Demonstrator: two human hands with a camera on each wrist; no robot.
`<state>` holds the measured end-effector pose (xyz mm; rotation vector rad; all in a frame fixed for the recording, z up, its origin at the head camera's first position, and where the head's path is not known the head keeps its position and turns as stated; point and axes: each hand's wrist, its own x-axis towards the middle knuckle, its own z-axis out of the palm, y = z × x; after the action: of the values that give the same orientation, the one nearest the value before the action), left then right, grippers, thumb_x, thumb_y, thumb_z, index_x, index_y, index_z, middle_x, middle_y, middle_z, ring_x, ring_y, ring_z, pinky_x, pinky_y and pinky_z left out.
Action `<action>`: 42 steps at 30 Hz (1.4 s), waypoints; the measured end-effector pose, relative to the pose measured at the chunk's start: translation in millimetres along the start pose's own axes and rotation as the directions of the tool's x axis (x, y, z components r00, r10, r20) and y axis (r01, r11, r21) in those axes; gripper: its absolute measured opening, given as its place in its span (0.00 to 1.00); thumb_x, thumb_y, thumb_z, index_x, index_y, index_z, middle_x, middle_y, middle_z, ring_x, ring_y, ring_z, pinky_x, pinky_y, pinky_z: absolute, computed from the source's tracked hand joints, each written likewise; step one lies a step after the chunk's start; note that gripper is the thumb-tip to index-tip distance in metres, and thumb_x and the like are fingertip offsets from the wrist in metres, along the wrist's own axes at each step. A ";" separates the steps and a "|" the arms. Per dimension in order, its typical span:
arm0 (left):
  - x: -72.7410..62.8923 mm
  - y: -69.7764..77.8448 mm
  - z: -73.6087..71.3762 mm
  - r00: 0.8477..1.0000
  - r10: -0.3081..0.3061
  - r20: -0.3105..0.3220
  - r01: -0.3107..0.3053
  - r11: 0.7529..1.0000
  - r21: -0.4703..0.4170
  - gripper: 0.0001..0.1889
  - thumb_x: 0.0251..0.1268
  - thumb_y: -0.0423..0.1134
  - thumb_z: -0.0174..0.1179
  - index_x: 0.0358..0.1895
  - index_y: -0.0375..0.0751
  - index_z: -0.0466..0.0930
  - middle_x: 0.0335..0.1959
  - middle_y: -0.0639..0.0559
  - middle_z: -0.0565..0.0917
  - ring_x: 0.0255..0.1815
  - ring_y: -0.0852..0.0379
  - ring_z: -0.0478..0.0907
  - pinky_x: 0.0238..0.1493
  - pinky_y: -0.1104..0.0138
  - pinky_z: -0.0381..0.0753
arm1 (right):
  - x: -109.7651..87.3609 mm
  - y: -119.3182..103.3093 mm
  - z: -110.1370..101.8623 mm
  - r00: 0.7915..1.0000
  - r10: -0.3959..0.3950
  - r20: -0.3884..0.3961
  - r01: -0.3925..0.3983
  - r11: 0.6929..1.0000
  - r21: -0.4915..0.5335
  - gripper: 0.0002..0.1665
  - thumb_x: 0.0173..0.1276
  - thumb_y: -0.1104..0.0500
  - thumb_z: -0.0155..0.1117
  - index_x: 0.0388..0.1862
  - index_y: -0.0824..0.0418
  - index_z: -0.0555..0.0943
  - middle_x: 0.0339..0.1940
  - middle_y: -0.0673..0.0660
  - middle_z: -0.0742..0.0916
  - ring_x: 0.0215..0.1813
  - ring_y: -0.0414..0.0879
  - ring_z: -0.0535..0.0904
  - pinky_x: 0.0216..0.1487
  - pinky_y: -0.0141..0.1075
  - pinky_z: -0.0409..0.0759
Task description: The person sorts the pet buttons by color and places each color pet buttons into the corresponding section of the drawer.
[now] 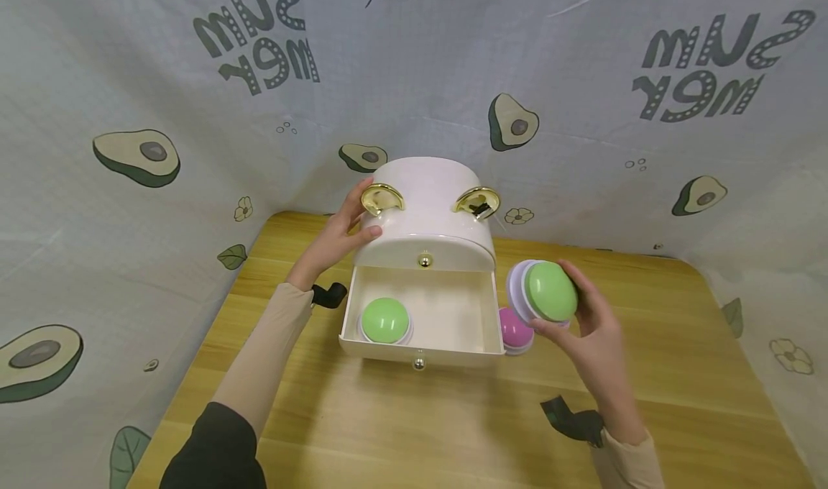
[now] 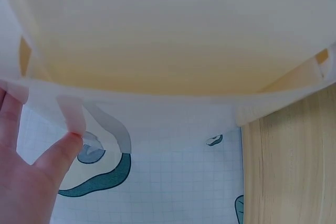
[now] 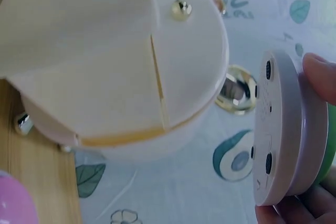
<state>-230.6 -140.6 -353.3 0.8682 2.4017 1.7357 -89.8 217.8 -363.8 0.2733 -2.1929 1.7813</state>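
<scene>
A white drawer box with two gold ears stands on the table, its lower drawer pulled out. My left hand rests against the box's left side, thumb toward the front; part of its fingers is hidden behind the box. A green domed push button lies in the drawer's left front corner. To the right of the drawer, my right hand grips a second green button by its pale base, raised and tilted. Its underside with screws shows in the right wrist view.
A pink domed button sits on the wooden table, close to the drawer's right side and partly covered by the held button. Behind the table hangs a pale cloth printed with avocados. Gold knobs stick out from the drawer fronts.
</scene>
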 end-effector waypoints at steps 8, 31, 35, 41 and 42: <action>0.0 0.8 0.3 1.000 0.004 -0.002 -0.004 1.000 0.000 0.40 0.70 0.36 0.57 0.76 0.45 0.41 0.76 0.40 0.46 0.74 0.38 0.48 0.71 0.47 0.49 | 4.8 -6.1 21.9 0.992 -0.022 0.121 0.025 0.999 -0.028 0.52 0.47 0.79 0.72 0.72 0.61 0.65 0.67 0.59 0.71 0.66 0.43 0.68 0.64 0.26 0.64; -0.1 1.9 1.0 1.000 0.004 -0.006 -0.004 1.000 -0.012 0.40 0.69 0.33 0.56 0.77 0.45 0.41 0.76 0.41 0.46 0.74 0.39 0.49 0.71 0.48 0.49 | 9.1 -3.9 60.0 0.963 -0.050 0.266 0.053 0.999 -0.007 0.50 0.48 0.73 0.76 0.71 0.56 0.67 0.69 0.54 0.71 0.69 0.46 0.64 0.68 0.29 0.60; 0.5 1.6 0.8 1.000 0.003 -0.005 -0.003 1.000 -0.009 0.40 0.70 0.34 0.56 0.76 0.45 0.41 0.76 0.41 0.46 0.74 0.39 0.49 0.71 0.48 0.48 | 8.8 -1.2 64.1 0.958 -0.039 0.283 0.048 0.999 -0.023 0.50 0.49 0.70 0.77 0.71 0.53 0.67 0.69 0.52 0.72 0.69 0.45 0.65 0.68 0.30 0.59; 0.4 0.9 0.8 1.000 0.006 -0.002 -0.006 1.000 -0.014 0.40 0.70 0.34 0.56 0.77 0.45 0.40 0.76 0.41 0.46 0.74 0.38 0.48 0.71 0.47 0.48 | 9.7 3.6 69.7 0.953 -0.046 0.298 0.056 0.998 -0.028 0.49 0.49 0.69 0.77 0.71 0.56 0.67 0.68 0.54 0.73 0.67 0.45 0.67 0.68 0.30 0.59; 0.3 0.3 0.8 1.000 0.006 -0.002 -0.006 1.000 -0.017 0.40 0.70 0.34 0.56 0.77 0.46 0.40 0.76 0.41 0.46 0.74 0.39 0.48 0.71 0.48 0.48 | 9.9 4.8 70.4 0.953 -0.045 0.300 0.058 0.998 -0.036 0.49 0.49 0.69 0.78 0.70 0.56 0.68 0.67 0.54 0.73 0.67 0.45 0.67 0.68 0.31 0.59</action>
<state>-230.4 -139.6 -353.3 0.8734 2.3849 1.7567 -108.6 150.5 -377.7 0.6213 -2.3990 1.7563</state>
